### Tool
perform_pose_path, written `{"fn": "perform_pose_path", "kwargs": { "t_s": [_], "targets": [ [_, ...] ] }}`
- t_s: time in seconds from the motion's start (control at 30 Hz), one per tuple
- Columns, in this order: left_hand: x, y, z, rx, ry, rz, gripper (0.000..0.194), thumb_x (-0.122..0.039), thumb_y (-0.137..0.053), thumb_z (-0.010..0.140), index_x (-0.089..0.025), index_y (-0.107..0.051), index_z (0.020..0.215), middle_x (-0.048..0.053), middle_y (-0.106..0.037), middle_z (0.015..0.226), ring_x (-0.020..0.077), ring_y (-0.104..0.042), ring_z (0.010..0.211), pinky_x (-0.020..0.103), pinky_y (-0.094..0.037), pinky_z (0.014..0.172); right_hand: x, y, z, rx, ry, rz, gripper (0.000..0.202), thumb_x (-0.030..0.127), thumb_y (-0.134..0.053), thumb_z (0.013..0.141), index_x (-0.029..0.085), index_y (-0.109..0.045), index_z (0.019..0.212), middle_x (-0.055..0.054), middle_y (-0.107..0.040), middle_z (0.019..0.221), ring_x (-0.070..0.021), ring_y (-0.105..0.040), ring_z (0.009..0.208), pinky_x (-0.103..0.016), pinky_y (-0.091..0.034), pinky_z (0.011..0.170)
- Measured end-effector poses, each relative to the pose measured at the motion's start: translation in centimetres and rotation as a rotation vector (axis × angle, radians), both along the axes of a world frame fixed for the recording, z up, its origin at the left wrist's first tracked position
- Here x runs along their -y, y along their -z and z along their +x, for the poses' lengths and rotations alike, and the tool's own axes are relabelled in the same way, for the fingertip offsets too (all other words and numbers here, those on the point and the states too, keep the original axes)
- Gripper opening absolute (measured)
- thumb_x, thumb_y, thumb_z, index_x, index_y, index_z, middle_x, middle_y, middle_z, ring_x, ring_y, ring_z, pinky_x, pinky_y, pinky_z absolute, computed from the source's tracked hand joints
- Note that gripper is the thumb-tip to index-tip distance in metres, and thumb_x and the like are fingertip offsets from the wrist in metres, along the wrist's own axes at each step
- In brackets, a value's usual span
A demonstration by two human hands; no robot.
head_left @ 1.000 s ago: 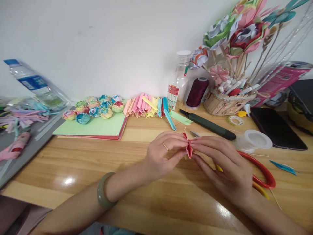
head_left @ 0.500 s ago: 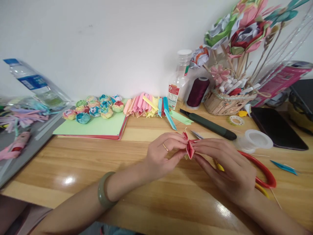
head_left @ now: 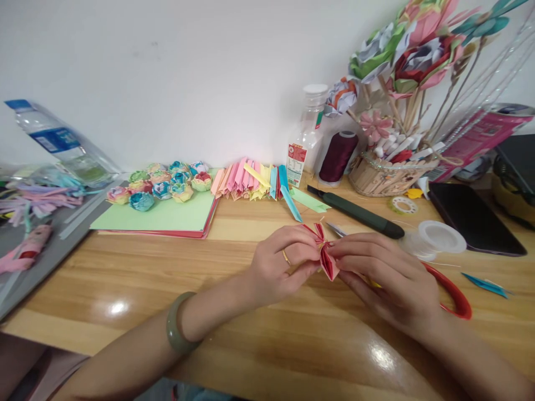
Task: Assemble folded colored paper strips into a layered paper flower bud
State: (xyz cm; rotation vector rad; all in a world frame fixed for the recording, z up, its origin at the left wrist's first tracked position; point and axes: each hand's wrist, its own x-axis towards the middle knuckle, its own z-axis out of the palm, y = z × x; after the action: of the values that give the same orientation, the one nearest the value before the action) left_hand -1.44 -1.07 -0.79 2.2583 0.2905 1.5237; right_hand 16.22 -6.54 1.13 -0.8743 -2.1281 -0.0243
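Between my two hands is a small folded paper piece (head_left: 328, 263), pink and red, pinched at its middle with its folds fanned out. My left hand (head_left: 282, 264), with a gold ring, grips its left side between thumb and fingers. My right hand (head_left: 388, 278) pinches its right side. Beneath and behind my right hand lie scissors (head_left: 457, 301) with red handles, mostly covered; their blade tip shows beyond the paper. A dark green craft knife (head_left: 359, 214) rests just behind my right hand.
Folded paper strips (head_left: 246, 181) and paper flowers (head_left: 162, 189) on green sheets (head_left: 159, 217) line the back. To the right are a clear thread spool (head_left: 441, 238), a phone (head_left: 476, 217), a purple thread cone (head_left: 338, 159), a plastic bottle (head_left: 298, 150) and a flower basket (head_left: 390, 175).
The folded paper has turned slightly, and its folds are spread wider, showing more of the red inside. My right hand has shifted a little to the right, covering more of the scissor handles.
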Motion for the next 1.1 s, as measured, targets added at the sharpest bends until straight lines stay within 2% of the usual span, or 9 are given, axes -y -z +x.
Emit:
{"fn": "perform_pose_path", "kwargs": {
  "t_s": [0.33,0.8,1.0,1.1],
  "targets": [
    [0.10,0.07,0.03,-0.005,-0.010,-0.010,0.013,-0.009,-0.062,0.074,-0.013,-0.056,0.085,0.007,-0.063,0.083,0.0164,-0.062,0.085,0.032,-0.055,0.077,0.00,0.33,0.24,-0.005,-0.035,-0.051,0.028,0.001,-0.060,0.074,0.019,-0.054,0.095,-0.007,-0.066,0.090,-0.0191,-0.060,0.087,-0.034,-0.051,0.074],
    [0.20,0.13,0.21,-0.036,-0.061,-0.030,0.006,-0.012,-0.060,0.076,-0.015,-0.058,0.082,0.006,-0.063,0.079,0.0148,-0.062,0.080,0.029,-0.055,0.073,-0.45,0.62,0.48,0.001,-0.059,-0.085,0.023,0.003,-0.056,0.079,0.020,-0.053,0.094,-0.007,-0.064,0.087,-0.0185,-0.059,0.083,-0.035,-0.051,0.074],
    [0.14,0.16,0.21,-0.060,-0.019,-0.077,0.003,-0.015,-0.059,0.076,-0.015,-0.057,0.078,0.006,-0.063,0.075,0.0141,-0.060,0.075,0.028,-0.053,0.069,-0.61,0.19,0.37,-0.057,-0.099,-0.204,0.020,0.007,-0.054,0.082,0.021,-0.053,0.096,-0.004,-0.064,0.084,-0.0166,-0.059,0.081,-0.032,-0.051,0.069],
    [0.12,-0.11,0.18,-0.072,0.034,-0.128,0.007,-0.016,-0.059,0.076,-0.016,-0.054,0.071,0.005,-0.061,0.071,0.0137,-0.060,0.071,0.027,-0.051,0.067,-0.47,-0.06,0.23,-0.106,-0.122,-0.284,0.017,0.009,-0.054,0.082,0.021,-0.054,0.094,-0.004,-0.063,0.082,-0.0161,-0.059,0.079,-0.031,-0.051,0.068]
  ]
}}
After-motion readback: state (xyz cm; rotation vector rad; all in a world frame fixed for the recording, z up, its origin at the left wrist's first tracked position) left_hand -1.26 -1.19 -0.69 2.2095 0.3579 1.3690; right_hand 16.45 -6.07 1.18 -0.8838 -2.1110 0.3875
